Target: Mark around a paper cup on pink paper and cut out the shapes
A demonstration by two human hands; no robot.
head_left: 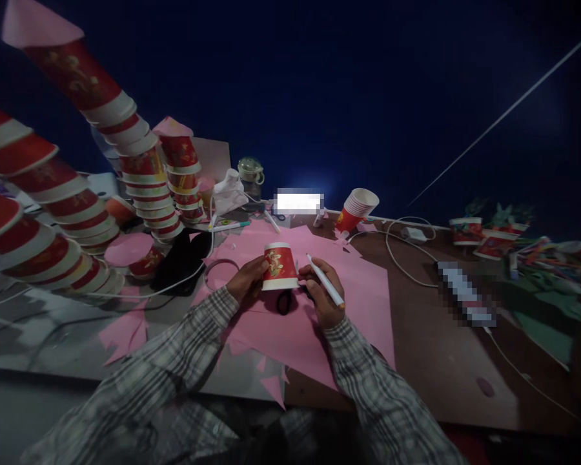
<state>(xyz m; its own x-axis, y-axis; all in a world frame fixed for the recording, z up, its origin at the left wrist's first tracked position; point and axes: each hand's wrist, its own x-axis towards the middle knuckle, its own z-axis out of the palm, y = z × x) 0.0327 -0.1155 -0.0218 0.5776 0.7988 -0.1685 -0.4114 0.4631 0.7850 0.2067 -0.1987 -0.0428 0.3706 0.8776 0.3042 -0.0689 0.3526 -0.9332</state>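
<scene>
A red paper cup (281,263) with a gold print is upside down, its pale rim facing me. My left hand (252,279) grips the cup from the left. In my right hand (325,296) lies a white marker (326,283) with an orange end, slanting toward me across the fingers. The right fingertips are close to the cup's right side; whether they touch it I cannot tell. Scissors with black handles (284,302) show just below the cup, their blades mostly hidden. Large pink paper (363,310) lies under both hands.
Tall stacks of red paper cups (148,174) lean at the left, one topped by a pink cone (41,22). Nested cups (357,208) stand behind the paper. A black phone-like slab (183,261), a roll of tape (223,274), white cables (392,258) and pink scraps (126,329) lie around.
</scene>
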